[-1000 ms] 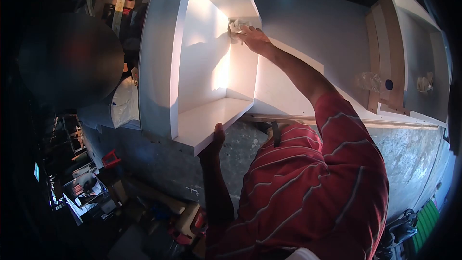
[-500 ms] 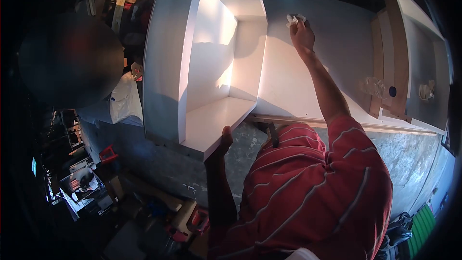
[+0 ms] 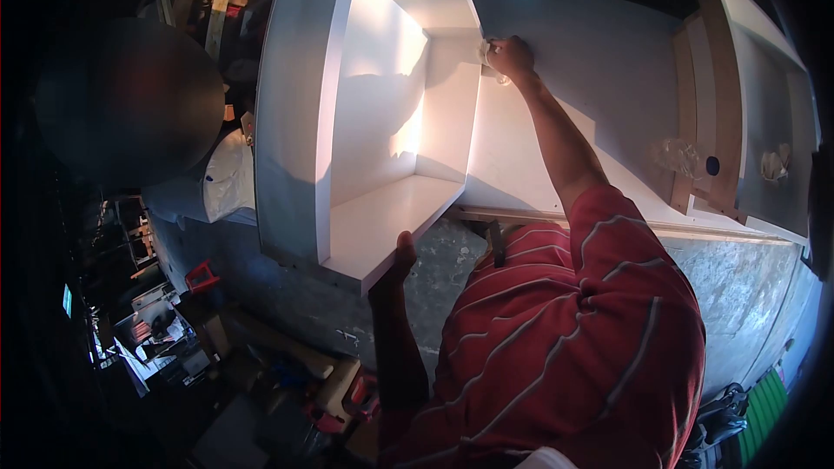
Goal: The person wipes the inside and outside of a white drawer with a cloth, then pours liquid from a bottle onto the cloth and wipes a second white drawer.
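Observation:
A white open-fronted cabinet box point(image 3: 395, 213) stands tilted on a large white panel point(image 3: 599, 61). My left hand point(image 3: 400, 267) grips the box's near lower edge, thumb on top and fingers hidden underneath. At the box's far right edge, my right hand point(image 3: 512, 56) is closed around a crumpled white wad point(image 3: 486, 54), either cloth or paper. The wad touches the edge there or lies very close to it. Sunlight and shadow fall across the inside of the box.
Right of the panel stands another white unit with brown wooden edges point(image 3: 725, 104). Clear crumpled plastic point(image 3: 676, 158) lies beside it. Wood pieces point(image 3: 217, 13) are heaped at upper left. A red stool point(image 3: 201, 276) is on the floor at lower left.
My right hand has moved left with the wad, from over the white panel to the box's edge. My left hand keeps its grip on the box, which looks nearly unmoved.

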A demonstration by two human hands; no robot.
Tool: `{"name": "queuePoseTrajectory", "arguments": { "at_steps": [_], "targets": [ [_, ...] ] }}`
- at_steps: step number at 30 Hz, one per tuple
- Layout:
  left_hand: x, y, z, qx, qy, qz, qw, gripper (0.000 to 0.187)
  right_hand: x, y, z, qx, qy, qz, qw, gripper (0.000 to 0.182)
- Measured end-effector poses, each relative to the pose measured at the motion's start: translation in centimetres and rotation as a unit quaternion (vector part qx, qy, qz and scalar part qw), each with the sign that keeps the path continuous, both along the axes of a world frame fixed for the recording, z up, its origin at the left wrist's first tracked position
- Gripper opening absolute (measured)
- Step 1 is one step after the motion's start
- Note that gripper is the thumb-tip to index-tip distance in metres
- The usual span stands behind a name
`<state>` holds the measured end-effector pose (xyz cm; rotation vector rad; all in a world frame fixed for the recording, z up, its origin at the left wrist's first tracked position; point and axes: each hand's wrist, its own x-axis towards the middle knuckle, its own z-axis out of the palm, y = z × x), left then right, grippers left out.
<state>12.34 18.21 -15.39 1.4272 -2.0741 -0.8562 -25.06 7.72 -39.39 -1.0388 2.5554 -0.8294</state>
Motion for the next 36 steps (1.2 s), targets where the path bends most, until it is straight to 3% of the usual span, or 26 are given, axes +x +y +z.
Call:
{"name": "queuePoseTrajectory", "arguments": {
  "at_steps": [4, 6, 10, 12, 13, 15, 17, 19, 20, 22, 23, 25, 27, 29, 31, 34, 36],
  "targets": [
    [0.9, -0.1, -1.8, -0.089, 0.000, -0.027, 0.996, 0.064, 0.5, 0.3, 2.4, 0.025, -0.120, -0.014, 0.992, 0.028],
    [0.8, -0.1, -1.7, -0.069, 0.023, -0.022, 0.997, 0.064, 0.9, -0.1, 0.8, -0.030, 0.022, -0.023, 0.999, 0.028],
    [0.8, 0.1, -1.5, -0.062, 0.008, -0.018, 0.998, 0.065, 0.8, -0.9, -0.4, -0.083, 0.072, -0.026, 0.994, 0.027],
    [-0.7, 0.3, 0.2, -0.028, 0.055, 0.027, 0.998, 0.066, 1.6, -1.0, 1.3, -0.199, 0.054, -0.193, 0.959, 0.024],
    [-0.3, 0.2, -0.2, -0.028, 0.054, 0.029, 0.998, 0.066, 2.4, -1.1, 1.8, -0.199, 0.052, -0.191, 0.960, 0.024],
    [0.9, 0.0, -1.5, -0.085, -0.028, -0.026, 0.996, 0.066, 4.3, -1.2, 2.9, -0.293, 0.106, -0.123, 0.942, 0.020],
    [1.1, -0.3, -1.8, -0.110, -0.034, -0.036, 0.993, 0.065, 7.3, -1.7, 4.1, -0.326, 0.066, -0.015, 0.943, 0.020],
    [1.3, -0.3, -1.9, -0.132, -0.040, -0.047, 0.989, 0.064, 8.2, -2.6, 4.0, -0.304, 0.122, 0.103, 0.939, 0.019],
    [1.4, -0.3, -1.9, -0.128, -0.029, -0.044, 0.990, 0.063, 8.6, -3.0, 3.1, -0.300, 0.118, 0.104, 0.941, 0.019],
    [1.3, -0.2, -1.9, -0.124, -0.021, -0.040, 0.991, 0.062, 9.7, -3.8, 1.1, -0.165, 0.290, 0.105, 0.937, 0.019],
    [1.2, -0.2, -1.8, -0.130, -0.011, -0.045, 0.990, 0.062, 10.5, -3.9, 1.4, -0.164, 0.287, 0.106, 0.938, 0.019],
    [1.1, -0.3, -1.7, -0.134, -0.003, -0.049, 0.990, 0.061, 12.1, -3.8, 1.9, -0.028, 0.207, 0.208, 0.956, 0.018],
    [1.1, -0.2, -1.6, -0.132, -0.003, -0.049, 0.990, 0.061, 13.5, -1.7, 1.8, -0.074, 0.211, 0.220, 0.950, 0.015],
    [0.7, -0.3, -1.3, -0.123, 0.014, -0.048, 0.991, 0.061, 14.9, 0.9, 1.8, -0.102, 0.134, 0.348, 0.922, 0.013],
    [0.5, -0.3, -1.1, -0.113, 0.030, -0.045, 0.992, 0.061, 16.8, 2.7, 1.4, -0.117, 0.130, 0.432, 0.885, 0.009],
    [0.5, -0.4, -1.1, -0.126, 0.010, -0.050, 0.991, 0.062, 19.8, 4.0, 1.2, -0.192, -0.053, 0.468, 0.861, 0.008],
    [0.6, -0.4, -1.2, -0.152, 0.010, -0.031, 0.988, 0.065, 20.9, 4.5, 1.5, -0.131, -0.101, 0.503, 0.848, 0.006]
  ]
}}
